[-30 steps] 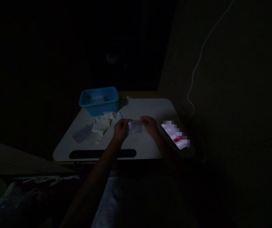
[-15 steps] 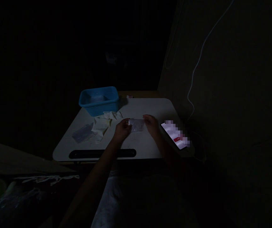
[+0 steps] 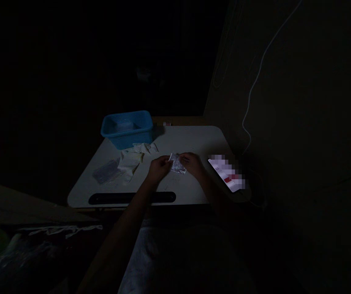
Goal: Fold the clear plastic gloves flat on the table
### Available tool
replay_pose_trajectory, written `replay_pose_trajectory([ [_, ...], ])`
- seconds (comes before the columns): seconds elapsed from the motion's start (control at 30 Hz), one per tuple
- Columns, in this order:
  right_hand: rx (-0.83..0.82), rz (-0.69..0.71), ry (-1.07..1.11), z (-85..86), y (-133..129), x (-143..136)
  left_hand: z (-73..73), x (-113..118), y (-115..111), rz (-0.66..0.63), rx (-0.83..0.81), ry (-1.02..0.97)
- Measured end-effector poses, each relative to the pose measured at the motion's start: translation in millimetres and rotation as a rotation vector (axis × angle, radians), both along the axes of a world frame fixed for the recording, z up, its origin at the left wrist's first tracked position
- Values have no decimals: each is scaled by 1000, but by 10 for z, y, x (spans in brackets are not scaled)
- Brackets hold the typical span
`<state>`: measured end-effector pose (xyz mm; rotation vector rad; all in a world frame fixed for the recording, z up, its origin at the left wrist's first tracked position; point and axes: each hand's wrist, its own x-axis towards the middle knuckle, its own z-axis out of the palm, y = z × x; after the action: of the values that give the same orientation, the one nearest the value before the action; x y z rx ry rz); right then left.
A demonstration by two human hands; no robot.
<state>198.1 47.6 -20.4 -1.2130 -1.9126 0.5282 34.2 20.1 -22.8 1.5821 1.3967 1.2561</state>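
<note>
Between my hands is a small clear plastic bag (image 3: 177, 165), shiny and creased, just above the white table (image 3: 193, 141). My left hand (image 3: 159, 168) pinches its left side. On the other side my right hand (image 3: 192, 163) has its fingers closed on the upper right edge. Whether anything is inside the bag is too dark to tell. To the left lie a crumpled white cloth (image 3: 130, 163) and a flat stack of clear plastic (image 3: 106, 172).
A blue plastic basin (image 3: 128, 136) stands at the table's back left, with something pale inside. A lit phone (image 3: 224, 171) lies at the right edge. Along the front runs a black ledge (image 3: 110, 199). A white cable (image 3: 259, 67) hangs on the right wall.
My right hand has moved left, closer to my left hand. The plastic bag, flat and stretched between them before, is now tilted and more creased.
</note>
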Motion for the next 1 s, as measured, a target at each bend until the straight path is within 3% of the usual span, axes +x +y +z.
replay_pose_trajectory([
  [0.17,-37,-29,162,-24,6,14,-48,-5,20,4,22,12],
  [0.63,-90,-15,95,32,-10,18,-63,-18,14,-43,8,-58],
  [0.8,-155,54,121,63,-23,5,-38,-17,2,-93,4,-87],
  [1.0,-178,48,159,-10,34,33,3,8,-43,-55,-14,-65],
])
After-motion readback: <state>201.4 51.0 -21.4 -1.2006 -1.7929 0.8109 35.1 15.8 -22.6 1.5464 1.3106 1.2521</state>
